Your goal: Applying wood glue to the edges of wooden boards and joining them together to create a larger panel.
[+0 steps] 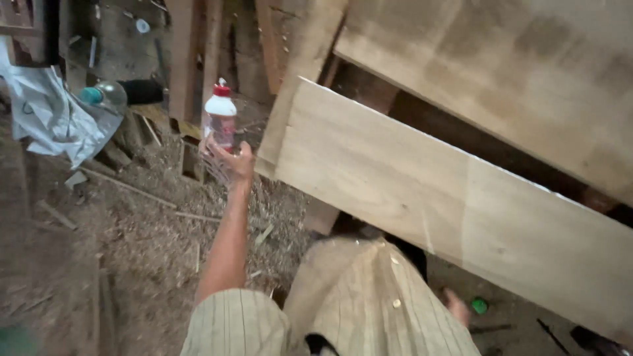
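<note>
- Nearest the camera is the person's striped shirt (369, 303), the sleeve low in the view and the body below the board.
- The board (455, 204) is the landmark: a pale plank running from upper left, beside the bottle, down to the lower right edge.
- Below the board's lower right part, something skin-coloured (456, 306) shows by a small green cap (479, 305). It may be the right hand or a foot; I cannot tell, nor how its fingers lie.
- The left hand (234, 161) reaches up from the sleeve, just left of the board's upper left corner. Its fingers are wrapped around the bottle's lower body, clamped on it.
- The bottle (220, 122) is clear plastic with white content and a red nozzle cap. It stands upright, long axis vertical, cap pointing up and away from the wrist, directly above the hand, close to the board's corner but apart from it.
- Left of the board, the floor (132, 231) is covered in sawdust and wood slivers.
- Farther left lie a crumpled white sheet (53, 115) and a teal-capped bottle (104, 95).
- Beyond the board, a second plank (527, 72) leans, with timber uprights (191, 53) behind the bottle.
</note>
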